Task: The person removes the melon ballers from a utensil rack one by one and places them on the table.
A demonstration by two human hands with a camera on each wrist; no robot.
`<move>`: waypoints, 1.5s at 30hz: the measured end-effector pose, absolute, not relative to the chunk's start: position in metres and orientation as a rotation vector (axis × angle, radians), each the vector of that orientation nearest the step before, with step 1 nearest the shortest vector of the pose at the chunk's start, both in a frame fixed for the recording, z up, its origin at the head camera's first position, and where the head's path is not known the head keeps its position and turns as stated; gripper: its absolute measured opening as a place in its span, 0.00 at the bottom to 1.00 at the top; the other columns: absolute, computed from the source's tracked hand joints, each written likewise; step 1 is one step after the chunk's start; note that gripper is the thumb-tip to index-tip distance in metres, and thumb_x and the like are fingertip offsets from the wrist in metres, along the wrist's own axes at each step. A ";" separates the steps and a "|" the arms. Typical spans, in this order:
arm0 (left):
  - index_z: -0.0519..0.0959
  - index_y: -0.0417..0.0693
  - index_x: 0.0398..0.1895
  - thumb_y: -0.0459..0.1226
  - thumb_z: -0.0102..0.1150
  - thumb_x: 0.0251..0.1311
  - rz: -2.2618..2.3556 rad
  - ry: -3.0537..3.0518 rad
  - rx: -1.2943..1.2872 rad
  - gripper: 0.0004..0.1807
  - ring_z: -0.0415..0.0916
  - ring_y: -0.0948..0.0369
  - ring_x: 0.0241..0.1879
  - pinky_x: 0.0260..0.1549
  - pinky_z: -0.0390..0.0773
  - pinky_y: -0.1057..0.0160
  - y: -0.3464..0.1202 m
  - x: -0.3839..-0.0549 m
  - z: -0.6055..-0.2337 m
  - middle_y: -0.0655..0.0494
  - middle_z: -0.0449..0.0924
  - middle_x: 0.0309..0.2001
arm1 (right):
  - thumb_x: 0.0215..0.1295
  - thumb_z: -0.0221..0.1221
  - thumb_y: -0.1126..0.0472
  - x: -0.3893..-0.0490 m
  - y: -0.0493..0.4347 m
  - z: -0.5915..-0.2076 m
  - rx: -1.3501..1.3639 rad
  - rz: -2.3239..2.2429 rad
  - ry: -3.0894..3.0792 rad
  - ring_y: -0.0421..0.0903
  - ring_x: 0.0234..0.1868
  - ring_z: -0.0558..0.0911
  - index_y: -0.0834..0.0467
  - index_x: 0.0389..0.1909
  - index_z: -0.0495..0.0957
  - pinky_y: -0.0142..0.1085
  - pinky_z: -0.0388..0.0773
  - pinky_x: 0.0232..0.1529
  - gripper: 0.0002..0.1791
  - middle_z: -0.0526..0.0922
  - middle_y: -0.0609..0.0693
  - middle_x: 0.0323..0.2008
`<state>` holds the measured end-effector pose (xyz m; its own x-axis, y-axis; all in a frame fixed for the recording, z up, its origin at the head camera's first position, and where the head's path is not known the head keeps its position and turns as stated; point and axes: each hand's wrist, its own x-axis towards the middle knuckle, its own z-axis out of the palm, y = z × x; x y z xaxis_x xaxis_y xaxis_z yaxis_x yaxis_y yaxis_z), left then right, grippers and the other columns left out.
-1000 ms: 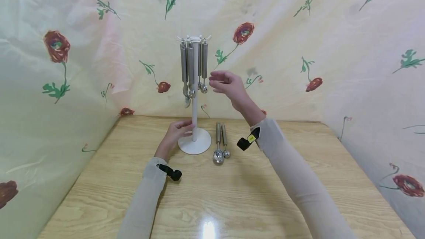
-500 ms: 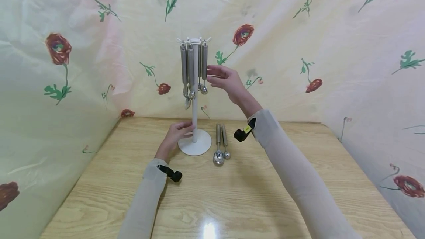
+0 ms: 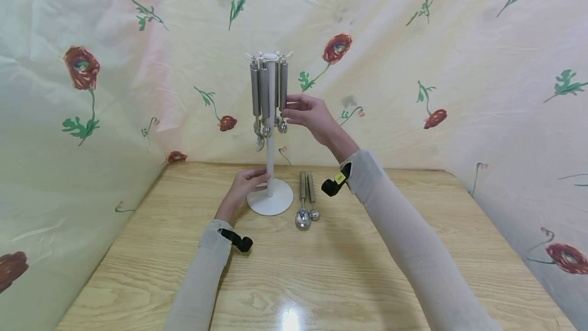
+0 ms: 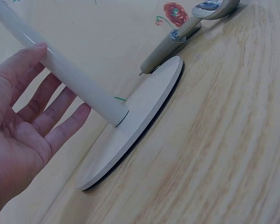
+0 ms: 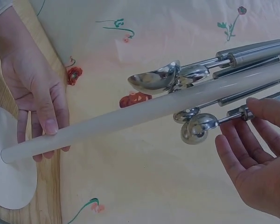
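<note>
A white utensil stand (image 3: 270,157) holds several steel scoops with grey handles, hung from hooks at its top. My left hand (image 3: 244,185) holds the pole low down, thumb in front and fingers behind it in the left wrist view. My right hand (image 3: 316,119) is raised at the stand's right side. Its thumb and fingers pinch the lower handle end of a small melon baller (image 5: 199,128), which still hangs with its round bowl down. Beside that bowl, in the right wrist view, hangs a larger oval scoop (image 5: 154,79).
To the right of the round white base (image 3: 280,206), a larger oval scoop (image 3: 302,217) and a melon baller (image 3: 314,213) lie side by side on the wooden table (image 3: 367,269). A flowered cloth (image 3: 390,65) hangs behind and at both sides.
My right hand has moved left to the stand and its fingers have taken hold of the melon baller's handle. The left hand keeps its hold on the pole.
</note>
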<state>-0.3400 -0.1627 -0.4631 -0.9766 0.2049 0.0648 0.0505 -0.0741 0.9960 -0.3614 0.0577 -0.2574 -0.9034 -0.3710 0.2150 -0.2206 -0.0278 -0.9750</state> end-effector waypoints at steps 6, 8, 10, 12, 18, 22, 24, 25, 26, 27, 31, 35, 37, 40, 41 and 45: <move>0.73 0.30 0.65 0.33 0.60 0.71 2.211 2.033 0.281 0.23 0.72 0.37 0.66 0.61 0.81 0.45 -0.163 -0.339 -0.461 0.42 0.82 0.59 | 0.71 0.60 0.69 -0.360 0.057 -0.259 -0.673 -2.073 2.115 0.43 0.46 0.85 0.67 0.62 0.76 0.55 0.76 0.69 0.20 0.85 0.51 0.44; 0.73 0.29 0.65 0.32 0.59 0.71 2.206 2.034 0.273 0.23 0.72 0.37 0.66 0.61 0.81 0.44 -0.163 -0.339 -0.460 0.44 0.83 0.57 | 0.71 0.61 0.69 -0.359 0.056 -0.259 -0.673 -2.083 2.104 0.42 0.45 0.85 0.68 0.61 0.76 0.55 0.76 0.69 0.19 0.85 0.51 0.44; 0.73 0.28 0.65 0.31 0.59 0.71 2.201 2.034 0.270 0.22 0.73 0.36 0.66 0.61 0.81 0.44 -0.163 -0.337 -0.457 0.45 0.84 0.56 | 0.71 0.60 0.70 -0.359 0.056 -0.258 -0.664 -2.094 2.096 0.42 0.44 0.85 0.68 0.60 0.77 0.55 0.75 0.69 0.18 0.85 0.50 0.43; 0.74 0.28 0.64 0.31 0.59 0.71 2.195 2.045 0.278 0.22 0.74 0.37 0.65 0.61 0.81 0.44 -0.163 -0.335 -0.455 0.45 0.84 0.55 | 0.71 0.60 0.70 -0.358 0.056 -0.257 -0.662 -2.106 2.084 0.41 0.44 0.85 0.69 0.59 0.77 0.55 0.74 0.70 0.18 0.86 0.49 0.42; 0.75 0.30 0.64 0.34 0.61 0.71 2.193 2.082 0.279 0.22 0.78 0.42 0.62 0.57 0.85 0.49 -0.162 -0.338 -0.461 0.39 0.82 0.59 | 0.70 0.60 0.72 -0.358 0.057 -0.253 -0.657 -2.127 2.047 0.42 0.44 0.86 0.68 0.58 0.78 0.54 0.76 0.69 0.17 0.87 0.47 0.41; 0.76 0.31 0.64 0.35 0.61 0.71 2.190 2.078 0.268 0.23 0.78 0.42 0.62 0.58 0.85 0.50 -0.162 -0.338 -0.461 0.39 0.81 0.60 | 0.69 0.61 0.72 -0.358 0.059 -0.250 -0.668 -2.105 2.051 0.42 0.44 0.86 0.66 0.57 0.78 0.53 0.78 0.67 0.17 0.86 0.48 0.42; 0.75 0.31 0.64 0.36 0.61 0.71 2.186 2.076 0.269 0.23 0.77 0.42 0.62 0.58 0.84 0.50 -0.163 -0.338 -0.461 0.39 0.81 0.61 | 0.69 0.61 0.72 -0.357 0.060 -0.248 -0.680 -2.087 2.057 0.42 0.44 0.86 0.66 0.58 0.78 0.53 0.79 0.67 0.17 0.86 0.48 0.42; 0.75 0.32 0.64 0.36 0.61 0.71 2.188 2.074 0.269 0.23 0.77 0.41 0.63 0.59 0.84 0.49 -0.164 -0.338 -0.462 0.40 0.81 0.61 | 0.69 0.61 0.72 -0.356 0.060 -0.247 -0.683 -2.081 2.060 0.43 0.44 0.86 0.66 0.58 0.78 0.52 0.80 0.66 0.17 0.86 0.48 0.42; 0.75 0.32 0.65 0.36 0.61 0.71 2.190 2.070 0.270 0.24 0.77 0.41 0.63 0.59 0.84 0.49 -0.164 -0.338 -0.462 0.40 0.81 0.60 | 0.69 0.61 0.72 -0.356 0.061 -0.246 -0.682 -2.079 2.056 0.43 0.43 0.86 0.66 0.58 0.78 0.51 0.81 0.65 0.17 0.86 0.48 0.41; 0.75 0.32 0.65 0.36 0.61 0.71 2.189 2.069 0.272 0.24 0.76 0.40 0.64 0.59 0.83 0.49 -0.164 -0.338 -0.463 0.41 0.81 0.60 | 0.69 0.61 0.73 -0.355 0.061 -0.245 -0.680 -2.076 2.054 0.43 0.43 0.86 0.66 0.57 0.78 0.50 0.82 0.63 0.17 0.86 0.48 0.41; 0.75 0.32 0.65 0.36 0.61 0.71 2.189 2.066 0.269 0.24 0.75 0.40 0.64 0.59 0.83 0.49 -0.164 -0.337 -0.463 0.42 0.82 0.60 | 0.69 0.60 0.73 -0.352 0.062 -0.241 -0.673 -2.066 2.054 0.43 0.42 0.87 0.67 0.56 0.78 0.41 0.87 0.54 0.15 0.86 0.49 0.40; 0.75 0.32 0.64 0.35 0.62 0.71 2.187 2.072 0.260 0.23 0.77 0.41 0.63 0.58 0.84 0.50 -0.163 -0.338 -0.463 0.40 0.81 0.60 | 0.69 0.60 0.75 -0.352 0.063 -0.238 -0.678 -2.085 2.035 0.44 0.42 0.86 0.68 0.55 0.78 0.38 0.88 0.51 0.15 0.86 0.49 0.39; 0.76 0.31 0.64 0.35 0.61 0.71 2.186 2.075 0.259 0.23 0.78 0.43 0.62 0.57 0.85 0.50 -0.163 -0.338 -0.462 0.39 0.81 0.60 | 0.69 0.60 0.75 -0.351 0.063 -0.236 -0.684 -2.090 2.035 0.45 0.42 0.87 0.68 0.55 0.78 0.38 0.88 0.51 0.15 0.86 0.50 0.39; 0.76 0.31 0.63 0.35 0.62 0.70 2.188 2.076 0.258 0.22 0.81 0.47 0.59 0.57 0.85 0.51 -0.163 -0.337 -0.462 0.39 0.81 0.60 | 0.68 0.60 0.75 -0.352 0.064 -0.234 -0.663 -2.106 2.035 0.45 0.41 0.87 0.68 0.53 0.79 0.38 0.89 0.50 0.14 0.87 0.51 0.39; 0.76 0.31 0.63 0.35 0.62 0.70 2.187 2.079 0.262 0.23 0.82 0.49 0.57 0.57 0.85 0.51 -0.163 -0.337 -0.462 0.39 0.81 0.60 | 0.68 0.60 0.75 -0.351 0.065 -0.233 -0.657 -2.106 2.040 0.45 0.41 0.87 0.67 0.53 0.79 0.38 0.89 0.50 0.14 0.87 0.51 0.39; 0.76 0.31 0.63 0.35 0.62 0.70 2.187 2.083 0.263 0.23 0.83 0.55 0.53 0.57 0.85 0.51 -0.163 -0.338 -0.463 0.39 0.81 0.60 | 0.68 0.61 0.75 -0.351 0.067 -0.230 -0.621 -2.138 2.035 0.45 0.40 0.87 0.67 0.53 0.79 0.38 0.89 0.50 0.14 0.86 0.52 0.40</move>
<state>-0.3376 -0.1629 -0.4629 -0.9790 0.1977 0.0494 0.0397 -0.0526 0.9978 -0.3506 0.0672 -0.2302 -0.9077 -0.3651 0.2067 -0.1885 -0.0854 -0.9784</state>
